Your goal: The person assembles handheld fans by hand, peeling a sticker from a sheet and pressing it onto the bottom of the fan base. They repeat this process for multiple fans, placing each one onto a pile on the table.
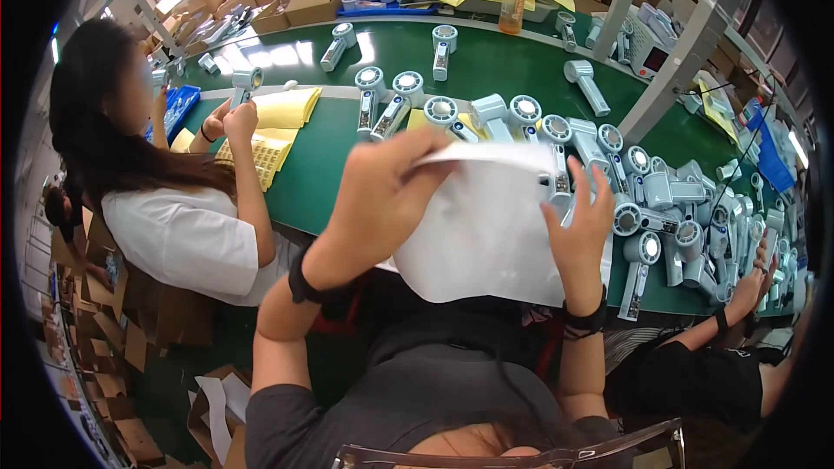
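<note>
The green worktop (304, 178) spans the view. At its near edge, before the person, is a white sheet (486, 234), its upper left gripped by the left hand (378, 195). The right hand (580, 234), fingers spread, is beside it, contact unclear. Pale fans (588, 89) lie beyond.

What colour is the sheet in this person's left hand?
The sheet is white; the head view, the only one here, shows it best.

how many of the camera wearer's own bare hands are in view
2: the left hand pinches the upper edge of a thin white sheet; the right hand, spread open, is by its right side, contact unclear.
</note>
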`<state>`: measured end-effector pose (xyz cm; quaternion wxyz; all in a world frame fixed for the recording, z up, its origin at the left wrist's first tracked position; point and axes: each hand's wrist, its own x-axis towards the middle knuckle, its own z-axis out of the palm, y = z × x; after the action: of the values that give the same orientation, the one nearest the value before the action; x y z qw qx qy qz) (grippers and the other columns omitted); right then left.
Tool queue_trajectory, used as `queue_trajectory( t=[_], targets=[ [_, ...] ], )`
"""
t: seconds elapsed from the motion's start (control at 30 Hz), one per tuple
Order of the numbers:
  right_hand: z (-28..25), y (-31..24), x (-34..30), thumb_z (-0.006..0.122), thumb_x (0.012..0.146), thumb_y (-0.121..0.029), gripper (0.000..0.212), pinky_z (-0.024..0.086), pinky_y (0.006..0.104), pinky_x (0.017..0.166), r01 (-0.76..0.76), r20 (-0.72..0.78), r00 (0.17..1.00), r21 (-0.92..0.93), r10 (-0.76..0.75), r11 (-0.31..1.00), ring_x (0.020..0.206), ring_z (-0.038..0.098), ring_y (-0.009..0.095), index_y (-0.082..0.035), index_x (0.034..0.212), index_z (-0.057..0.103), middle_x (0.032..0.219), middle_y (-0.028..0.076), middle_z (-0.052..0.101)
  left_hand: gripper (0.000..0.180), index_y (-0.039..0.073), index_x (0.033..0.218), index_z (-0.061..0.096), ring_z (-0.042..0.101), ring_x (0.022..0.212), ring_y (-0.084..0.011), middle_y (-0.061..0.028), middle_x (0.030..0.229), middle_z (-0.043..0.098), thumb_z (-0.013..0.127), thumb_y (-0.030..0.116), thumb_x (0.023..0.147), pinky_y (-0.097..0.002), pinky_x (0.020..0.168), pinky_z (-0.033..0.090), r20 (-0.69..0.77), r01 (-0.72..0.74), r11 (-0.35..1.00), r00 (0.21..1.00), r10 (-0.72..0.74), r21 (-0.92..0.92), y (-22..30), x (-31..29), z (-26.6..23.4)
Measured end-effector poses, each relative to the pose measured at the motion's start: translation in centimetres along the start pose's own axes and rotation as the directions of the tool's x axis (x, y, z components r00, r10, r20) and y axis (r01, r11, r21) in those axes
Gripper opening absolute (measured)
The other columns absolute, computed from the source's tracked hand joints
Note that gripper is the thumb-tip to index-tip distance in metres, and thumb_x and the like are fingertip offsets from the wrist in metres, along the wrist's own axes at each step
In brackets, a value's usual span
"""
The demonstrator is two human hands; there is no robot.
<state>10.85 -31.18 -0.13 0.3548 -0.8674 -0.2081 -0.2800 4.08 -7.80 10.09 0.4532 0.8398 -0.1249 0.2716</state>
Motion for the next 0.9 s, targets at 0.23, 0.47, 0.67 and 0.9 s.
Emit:
queue_trajectory(
  t=[0.23,0.47,0.67,0.9],
  targets=[
    [0.1,8.8,-4.7,0.058,0.084,0.004,0.056,0.037,0.0425,0.105,0.016,0.09,0.996,-0.291,0.01,0.957,0.123,0.047,0.041,-0.02,0.134,0.056,0.139,0.027,0.043,0.013,-0.003,0.093,0.067,0.061,0.081,-0.008,-0.0038,0.084,0.067,0.06,0.007,0.094,-0.0234,0.072,0.048,0.127,-0.069,0.994,0.99,0.058,0.086,6.6,5.4,-1.9],
    [2.0,11.2,-3.7,0.047,0.087,0.005,0.043,0.043,0.0436,0.1,0.143,0.118,0.986,-0.253,-0.116,0.957,0.116,0.053,0.042,-0.004,0.128,0.056,0.13,0.025,0.053,0.021,0.0,0.107,0.068,0.064,0.08,-0.0101,-0.0077,0.091,0.069,0.064,0.016,0.094,-0.0247,0.072,0.052,0.014,-0.016,0.952,1.0,0.012,0.305,11.0,3.5,-8.4],
    [2.9,10.3,-3.5,0.057,0.085,-0.013,0.025,0.045,0.0443,0.092,0.294,0.341,0.935,-0.606,-0.092,0.739,0.103,0.056,0.043,0.002,0.104,0.065,0.112,0.022,0.062,0.022,0.002,0.107,0.069,0.067,0.076,-0.0125,-0.0108,0.088,0.071,0.065,0.019,0.093,-0.0254,0.071,0.054,-0.238,0.13,0.82,0.971,0.007,0.557,15.4,-3.9,-18.6],
    [1.7,12.3,-4.7,0.05,0.089,-0.004,0.03,0.045,0.0468,0.095,0.457,0.277,0.884,-0.333,-0.377,0.825,0.113,0.056,0.042,-0.001,0.115,0.064,0.128,0.024,0.056,0.033,0.002,0.121,0.061,0.063,0.086,-0.0104,-0.007,0.106,0.068,0.066,0.021,0.094,-0.0261,0.075,0.052,-0.852,0.712,0.62,0.507,-0.129,0.33,16.9,-29.5,-30.3]
  ],
)
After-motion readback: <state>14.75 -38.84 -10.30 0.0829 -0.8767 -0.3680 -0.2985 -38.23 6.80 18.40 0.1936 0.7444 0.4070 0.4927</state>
